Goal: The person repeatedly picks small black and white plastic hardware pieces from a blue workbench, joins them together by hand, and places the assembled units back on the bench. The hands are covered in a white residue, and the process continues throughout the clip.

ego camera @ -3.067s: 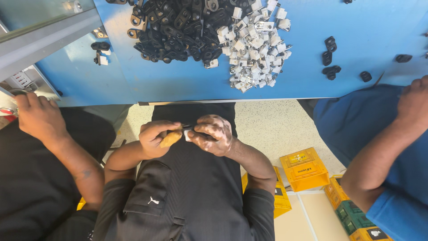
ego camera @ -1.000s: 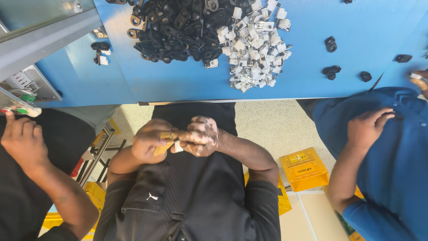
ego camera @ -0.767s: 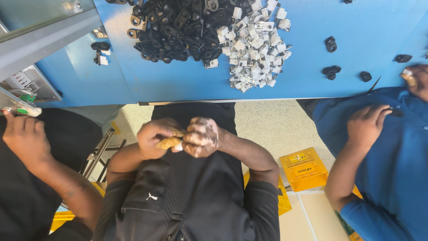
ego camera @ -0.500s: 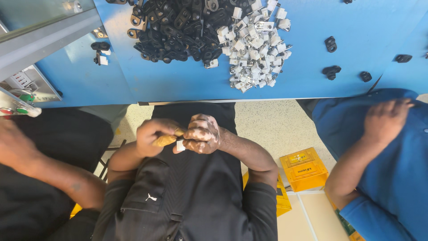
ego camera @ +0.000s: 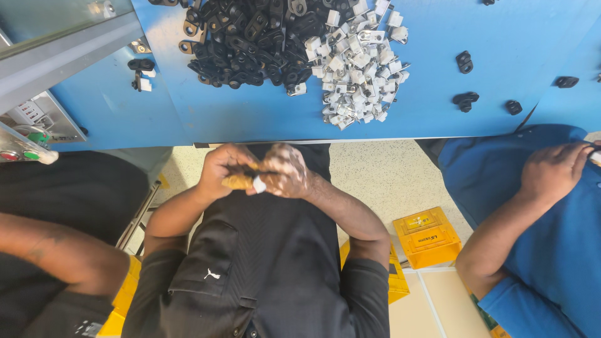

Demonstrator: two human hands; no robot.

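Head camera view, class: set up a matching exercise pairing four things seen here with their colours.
Things:
1. table top
2. heap of small clips
3. heap of ring-ended parts
4. box on the floor

Colours:
A. black
B. yellow
C. blue
D. white

Pairs: 1-C, 2-D, 3-A, 4-B

Single head-worn view, straight down, close over blue table (ego camera: 250,119) edge.
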